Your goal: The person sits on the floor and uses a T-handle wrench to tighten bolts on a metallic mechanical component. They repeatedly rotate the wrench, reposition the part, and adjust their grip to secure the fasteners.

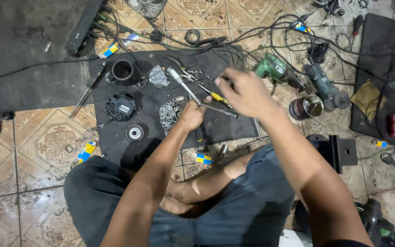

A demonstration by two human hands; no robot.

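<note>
Person sat cross-legged on the tiled floor (37, 142), dark shorts (234, 206) nearest the camera, both bare forearms reaching forward over the knees. A small yellow-and-blue tube (203, 158) lay on the tiles just past the knee, another like it (86, 152) off to the left.

Left hand (192, 114) was closed in a fist around the long metal handle of a ratchet wrench (186, 87), fingers wrapped tight, handle sticking up and away to the left. The hand sat right over the alternator housing (172, 112), a round grey finned part lying on the black rubber mat (115, 142); contact between tool and housing hidden by the hand.

Right hand (248, 93) hovered just right of the left, fingers curled and pinched at a thin metal rod (220, 110) running between the two hands; exact grip hard to tell. A yellow-handled screwdriver (216, 97) lay just under it.

Further left on the mat: a pulley (135, 133), a black alternator rear cover (120, 106), a black cylindrical ring (122, 70), a crumpled plastic bag (158, 76), a long screwdriver (88, 89) at the mat edge.

Right, off the mat: an open tin can (306, 107), a green power drill (277, 69), a grey angle grinder (324, 84), a black metal bracket (337, 151). Tangled cables (261, 34) ran across the far tiles.
</note>
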